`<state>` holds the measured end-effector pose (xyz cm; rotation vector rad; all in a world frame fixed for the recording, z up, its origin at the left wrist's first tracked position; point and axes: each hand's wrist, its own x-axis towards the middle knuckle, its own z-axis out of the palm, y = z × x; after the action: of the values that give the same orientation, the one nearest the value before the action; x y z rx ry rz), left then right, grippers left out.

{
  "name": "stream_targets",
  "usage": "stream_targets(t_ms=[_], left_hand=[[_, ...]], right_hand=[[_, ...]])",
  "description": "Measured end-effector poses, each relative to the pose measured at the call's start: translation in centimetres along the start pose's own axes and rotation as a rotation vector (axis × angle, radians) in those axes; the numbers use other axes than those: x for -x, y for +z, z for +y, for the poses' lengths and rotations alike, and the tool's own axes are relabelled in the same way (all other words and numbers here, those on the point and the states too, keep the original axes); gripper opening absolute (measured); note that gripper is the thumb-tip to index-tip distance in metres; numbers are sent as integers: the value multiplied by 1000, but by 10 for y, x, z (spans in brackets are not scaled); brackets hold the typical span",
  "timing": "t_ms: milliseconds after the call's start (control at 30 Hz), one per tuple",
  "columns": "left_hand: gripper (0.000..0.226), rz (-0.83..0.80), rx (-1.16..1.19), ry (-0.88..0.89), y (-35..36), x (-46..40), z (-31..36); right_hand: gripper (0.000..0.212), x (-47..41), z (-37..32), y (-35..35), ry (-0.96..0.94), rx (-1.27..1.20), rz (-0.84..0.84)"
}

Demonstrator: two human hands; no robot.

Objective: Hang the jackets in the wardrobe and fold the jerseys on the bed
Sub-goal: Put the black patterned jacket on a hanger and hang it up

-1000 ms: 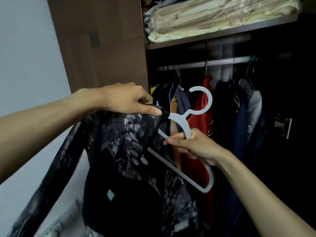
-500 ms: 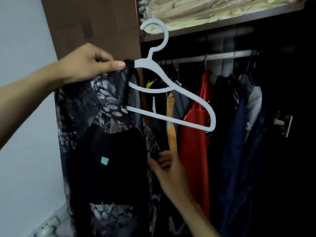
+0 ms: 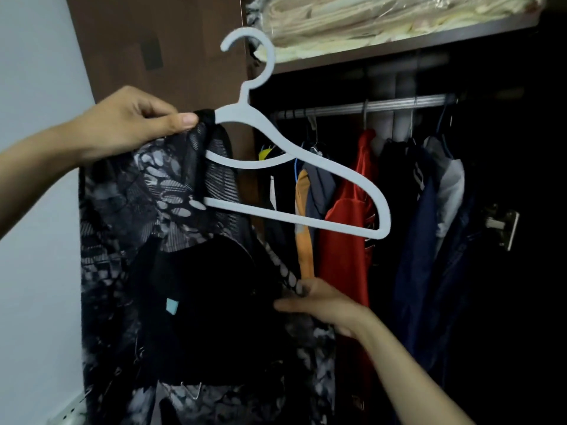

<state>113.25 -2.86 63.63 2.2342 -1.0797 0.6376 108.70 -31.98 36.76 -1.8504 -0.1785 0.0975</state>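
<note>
A dark patterned jacket [image 3: 129, 216] with a black lining hangs in front of me, half on a white plastic hanger [image 3: 294, 167]. One hanger arm is inside the jacket's left shoulder; the other arm sticks out bare to the right. My left hand [image 3: 135, 124] pinches the jacket's collar against the hanger near its neck. My right hand [image 3: 319, 302] grips the jacket's loose front edge lower down. Behind is the open wardrobe with its metal rail [image 3: 368, 107].
Several garments hang on the rail, among them a red jacket [image 3: 346, 216], an orange and grey one [image 3: 306, 216] and dark blue ones [image 3: 429, 234]. A shelf [image 3: 399, 44] above holds wrapped bedding. The brown wardrobe side panel [image 3: 171, 50] and a pale wall [image 3: 36, 72] are at left.
My right hand let go of the hanger, dropped and took hold of the jacket's front edge. My left hand raised the collar and hanger higher.
</note>
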Motion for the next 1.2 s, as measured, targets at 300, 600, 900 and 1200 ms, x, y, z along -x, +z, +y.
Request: stream_targets(t_ms=[300, 600, 900, 1200], left_hand=[[60, -50, -134, -36, -9, 20, -41], [58, 103, -648, -111, 42, 26, -31], [23, -60, -549, -251, 171, 17, -2], [72, -69, 17, -489, 154, -8, -41]], right_hand=[[13, 19, -93, -95, -57, 205, 148], [70, 17, -172, -101, -46, 578, 282], [18, 20, -182, 5, -55, 137, 270], [29, 57, -150, -10, -249, 866, 431]])
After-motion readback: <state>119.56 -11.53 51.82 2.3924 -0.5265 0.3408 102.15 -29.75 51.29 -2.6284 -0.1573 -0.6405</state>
